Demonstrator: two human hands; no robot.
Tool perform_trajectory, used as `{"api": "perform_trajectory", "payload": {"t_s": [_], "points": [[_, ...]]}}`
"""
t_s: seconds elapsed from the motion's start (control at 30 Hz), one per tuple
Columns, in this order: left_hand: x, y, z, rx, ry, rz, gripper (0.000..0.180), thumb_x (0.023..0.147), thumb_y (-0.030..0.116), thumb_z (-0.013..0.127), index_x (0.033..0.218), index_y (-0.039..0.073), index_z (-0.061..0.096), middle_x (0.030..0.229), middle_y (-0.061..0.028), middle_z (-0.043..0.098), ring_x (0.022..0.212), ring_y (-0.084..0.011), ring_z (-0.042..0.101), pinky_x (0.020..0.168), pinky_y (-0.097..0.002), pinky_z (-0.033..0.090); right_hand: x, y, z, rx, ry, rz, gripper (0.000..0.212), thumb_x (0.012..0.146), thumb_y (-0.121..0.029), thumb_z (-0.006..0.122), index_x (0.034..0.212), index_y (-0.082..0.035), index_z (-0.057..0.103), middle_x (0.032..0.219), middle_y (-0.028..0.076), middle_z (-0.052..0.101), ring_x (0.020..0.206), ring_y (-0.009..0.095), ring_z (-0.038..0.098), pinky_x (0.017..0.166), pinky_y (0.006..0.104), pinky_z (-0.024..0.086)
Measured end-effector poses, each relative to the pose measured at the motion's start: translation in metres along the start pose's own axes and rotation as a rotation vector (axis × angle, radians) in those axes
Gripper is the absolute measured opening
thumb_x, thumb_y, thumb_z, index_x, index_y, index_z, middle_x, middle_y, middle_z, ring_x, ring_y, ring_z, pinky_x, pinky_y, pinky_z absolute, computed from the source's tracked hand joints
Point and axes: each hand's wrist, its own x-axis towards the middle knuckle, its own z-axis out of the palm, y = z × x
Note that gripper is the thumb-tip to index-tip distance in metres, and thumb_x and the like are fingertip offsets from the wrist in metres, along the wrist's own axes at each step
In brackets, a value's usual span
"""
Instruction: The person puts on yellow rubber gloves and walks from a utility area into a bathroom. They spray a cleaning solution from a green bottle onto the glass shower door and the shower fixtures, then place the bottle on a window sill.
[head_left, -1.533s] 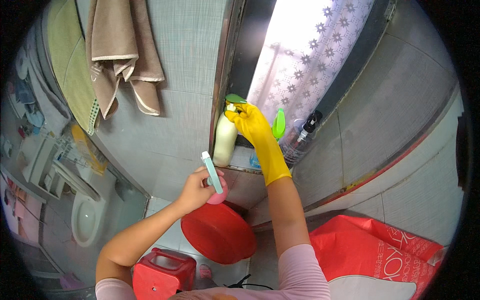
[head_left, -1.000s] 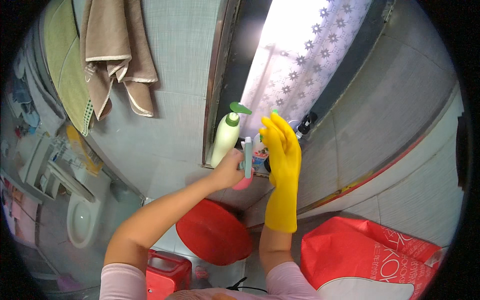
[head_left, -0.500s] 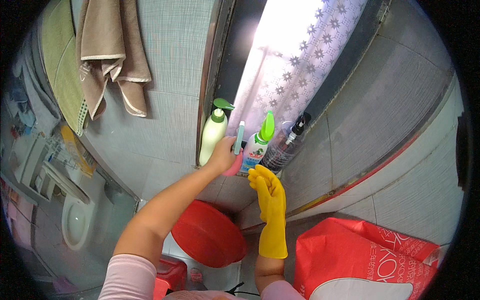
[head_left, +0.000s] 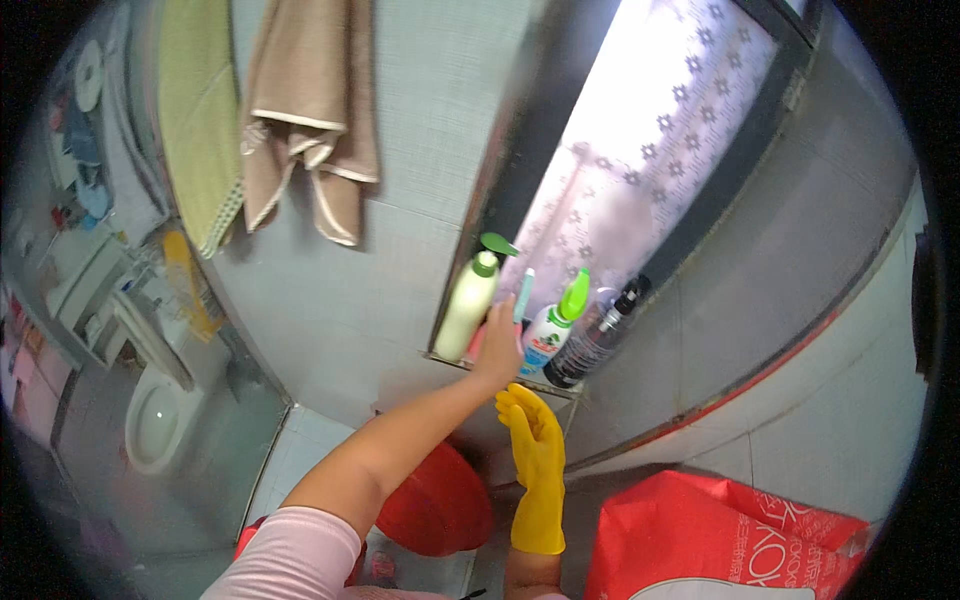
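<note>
My bare left hand (head_left: 500, 350) reaches onto a window ledge, its fingers closed at a pink object (head_left: 476, 344), mostly hidden by the hand. Beside the fingertips rises a pale teal bar (head_left: 523, 295); whether it belongs to the pink object I cannot tell. A pale green pump bottle (head_left: 467, 308) with a dark green top stands left of this hand. On its right are a white spray bottle (head_left: 545, 338) with a bright green trigger and a clear bottle (head_left: 585, 350) with a black pump. My right hand (head_left: 532, 430), in a yellow rubber glove, hovers below the ledge, empty, fingers loosely bent.
A frosted, flower-patterned window (head_left: 640, 150) rises above the ledge. Below my left arm is a red basin (head_left: 440, 505); a red bag (head_left: 720, 535) stands at the lower right. Brown (head_left: 310, 110) and green (head_left: 195, 120) towels hang left. A toilet (head_left: 155, 425) shows behind glass.
The view has shifted, so the ledge and towels appear farther right. My left hand has turned and now covers more of the pink object. The gloved hand stays below the bottles.
</note>
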Motion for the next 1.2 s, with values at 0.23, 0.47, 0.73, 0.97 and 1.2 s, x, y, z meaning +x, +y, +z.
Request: {"api": "perform_trajectory", "payload": {"t_s": [0.23,0.47,0.73,0.97,1.2], "points": [[-0.037,-0.038,-0.041,-0.114,-0.063,0.075,0.042,0.074,-0.003,0.047,0.116,-0.001,0.046,0.102,-0.0203,0.053,0.094,-0.0304,0.053,0.082,-0.0355,0.042,-0.014,0.004,0.032,-0.088,-0.001,0.034,0.022,0.089,-0.013,0.051,0.104,0.002,0.056,0.096,0.01,0.062,0.088,0.016,0.058,0.081,0.0271,0.045],[-0.164,-0.04,-0.189,-0.338,-0.226,-0.379,0.017,0.087,0.003,0.046,0.101,0.001,0.055,0.087,-0.0061,0.061,0.076,-0.0126,0.057,0.069,-0.0277,0.046,-0.058,-0.019,0.092,-0.081,-0.217,0.127,0.026,0.087,-0.009,0.053,0.108,0.004,0.055,0.097,0.012,0.063,0.089,0.017,0.059,0.083,0.0265,0.044],[-0.493,-0.052,-0.424,-0.078,0.277,-0.89,0.019,0.081,-0.006,0.044,0.093,-0.002,0.057,0.083,-0.0086,0.061,0.076,-0.0156,0.061,0.068,-0.0294,0.051,-0.13,-0.038,0.195,-0.012,-0.455,0.125,0.026,0.089,-0.008,0.046,0.111,0.004,0.054,0.099,0.016,0.062,0.091,0.022,0.059,0.082,0.0301,0.047],[-0.704,0.062,-0.628,0.239,1.297,-0.771,0.009,0.086,0.002,0.046,0.089,-0.001,0.054,0.076,-0.0075,0.059,0.06,-0.0138,0.058,0.056,-0.0271,0.049,-0.265,-0.081,0.323,0.177,-0.704,0.252,0.032,0.091,-0.015,0.043,0.112,0.007,0.05,0.101,0.02,0.059,0.092,0.027,0.058,0.082,0.0337,0.048],[-0.881,0.25,-0.883,1.337,1.857,-0.718,0.018,0.091,0.016,0.045,0.093,0.002,0.055,0.078,-0.0107,0.057,0.07,-0.0215,0.057,0.062,-0.0338,0.046,-0.423,-0.086,0.409,0.117,-0.897,0.164,0.032,0.092,-0.019,0.045,0.112,0.006,0.052,0.101,0.018,0.06,0.09,0.024,0.059,0.08,0.0316,0.048]]}}
